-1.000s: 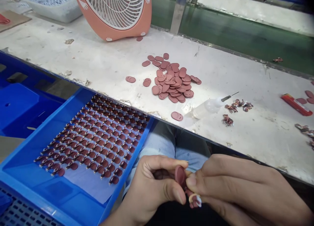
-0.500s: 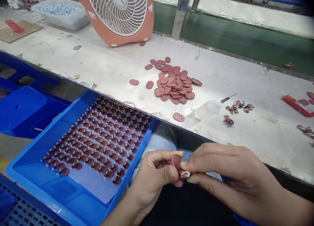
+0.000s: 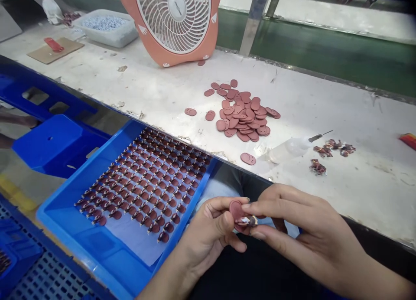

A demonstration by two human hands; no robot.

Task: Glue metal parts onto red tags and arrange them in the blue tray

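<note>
Low in the view, over my lap, my left hand (image 3: 211,233) pinches a small reddish oval piece (image 3: 236,210) between thumb and fingers. My right hand (image 3: 292,226) meets it from the right, fingertips closed on a tiny figure part (image 3: 248,222) pressed against the oval. A blue tray (image 3: 81,239) to the left holds several rows of finished reddish pieces (image 3: 146,178) on white paper. A heap of loose ovals (image 3: 243,113) lies on the white bench beyond my hands.
A clear squeeze bottle with a needle tip (image 3: 292,147) lies on the bench next to small figure parts (image 3: 331,149). A pink fan (image 3: 177,22) stands at the back, with a tray of white bits (image 3: 105,27) to its left. Blue crates (image 3: 55,139) sit lower left.
My hands have risen slightly and turned the piece; the right fingers now lie flatter over it. The view has shifted left and up, showing more of the fan and bench.
</note>
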